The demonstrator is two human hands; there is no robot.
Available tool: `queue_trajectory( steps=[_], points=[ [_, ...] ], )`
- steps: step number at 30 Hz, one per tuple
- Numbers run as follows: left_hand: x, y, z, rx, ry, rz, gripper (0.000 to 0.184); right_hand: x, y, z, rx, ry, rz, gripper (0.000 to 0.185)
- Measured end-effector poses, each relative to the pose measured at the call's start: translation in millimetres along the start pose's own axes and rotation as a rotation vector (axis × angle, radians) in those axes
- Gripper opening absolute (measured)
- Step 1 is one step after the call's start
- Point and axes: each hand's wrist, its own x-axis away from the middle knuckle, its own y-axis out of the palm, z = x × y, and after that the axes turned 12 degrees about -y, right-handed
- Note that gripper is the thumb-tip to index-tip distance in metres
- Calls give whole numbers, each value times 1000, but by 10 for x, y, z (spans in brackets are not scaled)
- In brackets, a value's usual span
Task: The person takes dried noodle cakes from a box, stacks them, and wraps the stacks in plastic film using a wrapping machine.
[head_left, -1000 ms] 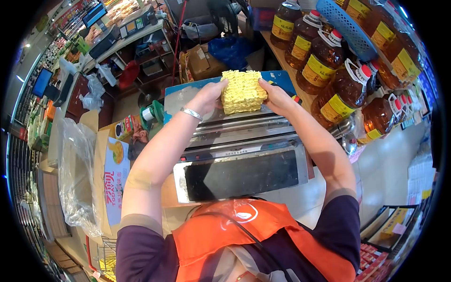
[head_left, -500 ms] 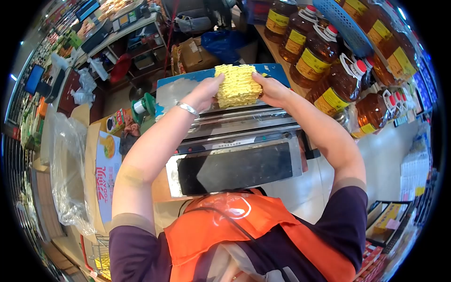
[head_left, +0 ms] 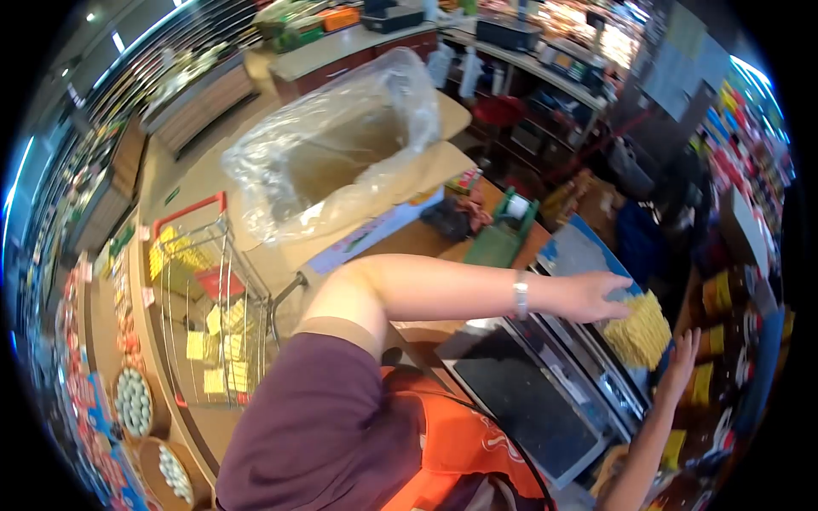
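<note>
A stack of yellow dried noodle cakes (head_left: 639,334) sits at the far end of a metal-edged wrapping machine (head_left: 511,392) with a dark pad. My left hand (head_left: 592,296), with a silver bracelet on its wrist, is at the near left side of the stack. Its fingers are stretched out and apart, and the thumb seems to touch the noodles. On the other side, my right hand (head_left: 679,368) is held open beside the stack, fingers straight. A narrow gap seems to lie between it and the noodles.
A shopping cart (head_left: 223,298) at left holds several yellow noodle packs (head_left: 226,375). Behind my left arm stands an open carton lined with clear plastic (head_left: 341,145). A green tape dispenser (head_left: 503,230) is beside the machine. Oil bottles (head_left: 724,332) line the right. Baskets of eggs (head_left: 135,402) stand lower left.
My view has swung to the left, bringing the cart and carton into sight. Both hands pressed the noodle stack between them earlier; now their fingers are spread and the right hand has come off it.
</note>
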Motion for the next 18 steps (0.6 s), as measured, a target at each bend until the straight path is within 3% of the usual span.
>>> queue_trajectory(
  steps=[3, 5, 6, 7, 9, 11, 14, 16, 18],
  points=[
    [856, -824, -36, 21, 96, 175, 51, -123, 291, -291, 49, -150, -144, 57],
    [1463, -1387, -151, 111, 103, 426, 38, -190, 622, -476, 32, -174, -234, 48],
    [1847, -1635, -126, 58, -67, 588, 36, -213, 849, -607, 16, -170, -300, 44],
    [2147, -1884, -360, -178, -41, 763, 35, -192, 1156, -761, -41, -190, -322, 35],
    [2743, -2122, -690, -455, -274, 910, 39, -122, 1814, -1210, -7, -281, -441, 27],
    [3192, -2148, -1120, -671, -341, 933, 48, -74, 2494, -1586, -38, -407, -588, 23],
    [3597, -2063, -1577, -699, -465, 702, 79, 105, 3656, -2196, -150, -559, -824, 20],
    [3671, -1952, -1681, -630, -498, 707, 82, 205, 4459, -2597, -110, -668, -1103, 19],
    [3687, -1911, -1824, -730, -376, 777, 78, 290, 5284, -2729, -20, -706, -1349, 19]
  ],
)
